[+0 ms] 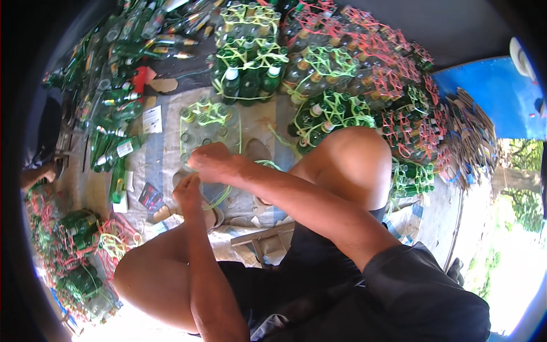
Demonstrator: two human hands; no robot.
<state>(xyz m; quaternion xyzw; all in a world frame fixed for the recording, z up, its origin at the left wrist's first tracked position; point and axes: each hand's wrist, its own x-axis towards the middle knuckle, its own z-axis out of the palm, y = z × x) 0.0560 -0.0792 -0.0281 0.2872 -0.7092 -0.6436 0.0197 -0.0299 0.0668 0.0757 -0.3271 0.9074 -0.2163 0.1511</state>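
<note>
We see both bare hands meeting in front of us, just at the near side of the tied bottles. Our right forearm (307, 208) slants in from the lower right, passing in front of the right knee (360, 157), and its wrist bends so that the right hand (212, 161) shows us its back. Our left forearm (205, 259) rises almost straight from the lower edge, and the left hand (187, 191) sits just below and to the left of the other. The fingers of both hands are curled inward; we cannot tell whether they pinch the string or only close on themselves.

The bundle of clear bottles (213, 132) stands upright on the pale ground cloth (159, 165), beyond our hands and between our knees. The bottles are see-through and packed close, with yellow-green string (206, 110) crossing over their necks and running down the bundle's right side. A loose length of string (222, 196) curves down beside the left wrist.

Our right hand covers the near lower part of the bundle, so we cannot count its bottles. The fingertips are hidden from us, and the left hand is somewhat blurred. Our left shoe (216, 218) is partly covered by the left wrist. At the far left, a limb of another person (39, 175) is cut off by the dark rim; we cannot make out whether it is a hand or a foot.
</note>
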